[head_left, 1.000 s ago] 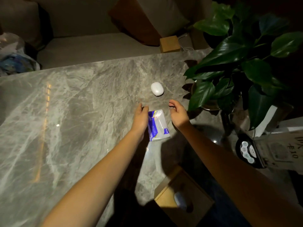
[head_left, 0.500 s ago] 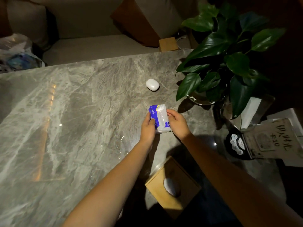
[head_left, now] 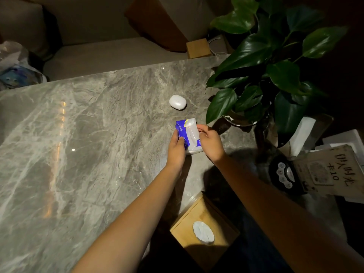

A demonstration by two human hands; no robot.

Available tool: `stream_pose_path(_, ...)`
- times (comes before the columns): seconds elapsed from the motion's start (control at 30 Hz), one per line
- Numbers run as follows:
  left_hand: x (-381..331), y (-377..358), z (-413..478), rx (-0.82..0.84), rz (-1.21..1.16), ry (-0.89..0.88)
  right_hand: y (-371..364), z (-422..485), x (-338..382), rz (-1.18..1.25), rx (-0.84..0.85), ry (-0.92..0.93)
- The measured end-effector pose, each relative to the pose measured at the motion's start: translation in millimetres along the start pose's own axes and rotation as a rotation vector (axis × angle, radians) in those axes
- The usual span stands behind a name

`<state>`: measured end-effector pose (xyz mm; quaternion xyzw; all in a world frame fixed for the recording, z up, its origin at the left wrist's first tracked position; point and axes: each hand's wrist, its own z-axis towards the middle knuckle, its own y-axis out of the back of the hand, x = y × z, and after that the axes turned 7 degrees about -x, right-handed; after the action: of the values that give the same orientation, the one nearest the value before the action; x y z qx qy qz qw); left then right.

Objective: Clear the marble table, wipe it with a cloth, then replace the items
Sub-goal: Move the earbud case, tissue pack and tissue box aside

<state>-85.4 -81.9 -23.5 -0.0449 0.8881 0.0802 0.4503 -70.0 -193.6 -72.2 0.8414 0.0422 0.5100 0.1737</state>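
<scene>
Both hands are on a small blue-and-white tissue pack [head_left: 190, 133], at the right part of the marble table [head_left: 88, 144]. The left hand [head_left: 176, 148] grips the pack's left edge, with the thumb curled onto its top. The right hand [head_left: 210, 143] grips the right edge, fingers bent round the side. The pack lies lengthwise away from the person. It can't be told whether it rests flat on the marble or is lifted a little.

A white oval case [head_left: 177, 102] sits on the table just beyond the pack, apart from it. A potted plant [head_left: 271, 75] stands on the right, with its leaves hanging near the right hand. At the near edge is a wooden tissue box [head_left: 220, 219] with white tissue in its oval slot. On the far right are a black remote [head_left: 283, 175] with white buttons and, beside it, a handwritten card [head_left: 325, 170].

Behind the table is a sofa [head_left: 110, 54] with a brown cushion [head_left: 157, 22]. A small wooden block [head_left: 198, 48] sits on the sofa seat, and a plastic bag [head_left: 17, 69] is at the far left.
</scene>
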Motion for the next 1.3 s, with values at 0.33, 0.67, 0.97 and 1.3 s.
stream_pose_path(0.33,-9.6,-14.4,-50.4,0.091,0.234,-0.121,61.9,-29.3,14.0,0.005,-0.182,0.037)
stream_pose_path(0.67,4.0,-55.0,-112.3,0.479,0.616,-0.049,143.4,-113.1,-33.3,-0.006,-0.348,-0.055)
stream_pose_path(0.97,41.2,-87.6,-129.9,0.467,0.608,0.229,131.4,-145.2,-76.4,-0.12,-0.046,-0.25)
stream_pose_path(1.3,29.6,-92.1,-116.9,0.354,0.382,0.242,122.8,-95.3,-55.4,-0.307,-0.009,-0.096)
